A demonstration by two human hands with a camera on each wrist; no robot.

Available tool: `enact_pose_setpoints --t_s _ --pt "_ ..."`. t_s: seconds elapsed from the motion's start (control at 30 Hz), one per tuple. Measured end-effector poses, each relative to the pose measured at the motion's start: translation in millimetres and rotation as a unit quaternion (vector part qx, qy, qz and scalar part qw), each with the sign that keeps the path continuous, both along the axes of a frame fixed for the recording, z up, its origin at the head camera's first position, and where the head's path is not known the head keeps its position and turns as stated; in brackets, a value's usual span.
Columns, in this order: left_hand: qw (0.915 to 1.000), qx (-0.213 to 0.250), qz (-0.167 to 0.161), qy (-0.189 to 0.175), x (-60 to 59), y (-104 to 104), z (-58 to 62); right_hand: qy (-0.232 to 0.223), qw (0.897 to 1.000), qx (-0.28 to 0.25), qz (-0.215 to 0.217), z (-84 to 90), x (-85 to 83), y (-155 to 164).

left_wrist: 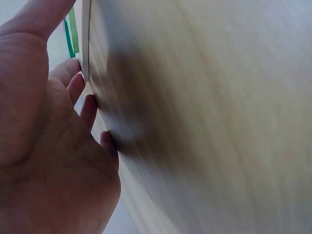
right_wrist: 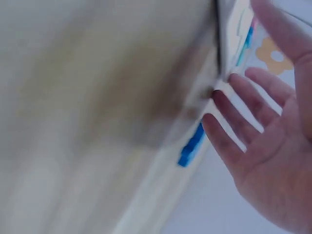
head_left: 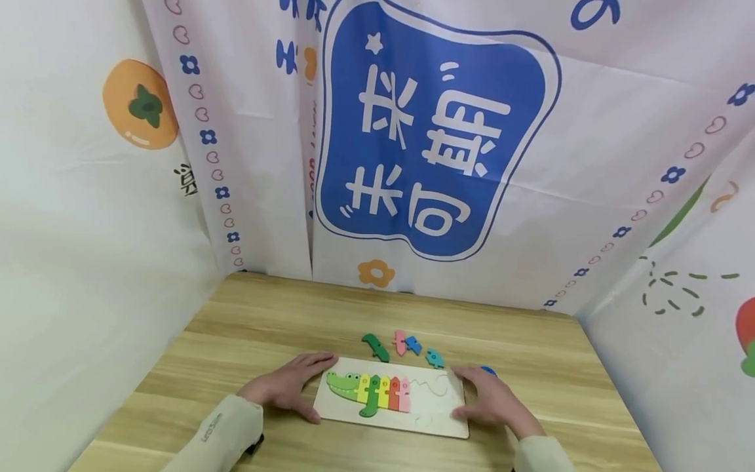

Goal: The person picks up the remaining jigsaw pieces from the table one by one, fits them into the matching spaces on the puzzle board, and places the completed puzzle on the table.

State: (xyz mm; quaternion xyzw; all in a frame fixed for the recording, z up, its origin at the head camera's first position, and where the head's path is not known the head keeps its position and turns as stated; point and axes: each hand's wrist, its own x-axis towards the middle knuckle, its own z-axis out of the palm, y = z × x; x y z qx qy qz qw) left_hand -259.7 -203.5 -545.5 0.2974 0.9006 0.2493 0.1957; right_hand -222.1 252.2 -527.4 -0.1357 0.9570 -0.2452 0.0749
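1. Crocodile puzzle board [head_left: 439, 416] lies on the table [head_left: 283, 308] between both hands.
2. Left hand [head_left: 289, 385], thumb and fingers spread wide, touches its left end; right hand [head_left: 488, 397], likewise spread, touches its right end.
3. Green head [head_left: 345, 386] and coloured body pieces [head_left: 385, 392] fill the board's left part.
4. Beyond it lie dark green [head_left: 375, 347], pink [head_left: 400, 343], blue [head_left: 413, 345] and teal pieces [head_left: 434, 358]; another blue one [head_left: 488, 371] shows partly behind the right hand.
5. Printed cloth [head_left: 277, 151] hangs behind.
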Motion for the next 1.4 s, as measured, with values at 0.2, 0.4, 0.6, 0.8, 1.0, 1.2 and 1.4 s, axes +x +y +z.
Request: enact_pose_setpoints --t_s 0.2,0.4,0.6,0.8,1.0,1.2,1.4 --pt "0.9999 -0.005 -0.004 0.012 -0.8 -5 -3.9 0.059 0.998 0.022 0.004 3.7 -40.3 -42" --pt "1.0000 0.001 -0.003 -0.001 0.0 -2 -3.0 0.064 0.997 0.023 0.044 3.4 -76.3 -85" --pt "1.0000 -0.003 -0.002 0.001 1.8 3 -0.5 0.034 0.997 0.038 0.052 0.5 -90.3 -100" --pt "1.0000 -0.010 0.003 -0.001 3.1 3 2.8 0.027 0.996 0.036 0.074 -8.7 -94.8 -100" --pt "0.9999 -0.010 0.003 -0.004 5.3 2 4.6 0.052 0.995 0.043 0.077 -13.4 -98.9 -103" --pt "1.0000 -0.009 0.003 -0.002 5.2 2 2.9 0.049 0.997 -0.021 0.060 -6.6 -96.6 -102" --pt "1.0000 -0.009 0.002 -0.001 3.9 2 3.2 0.038 0.988 -0.146 0.017 -4.5 -97.2 -97"
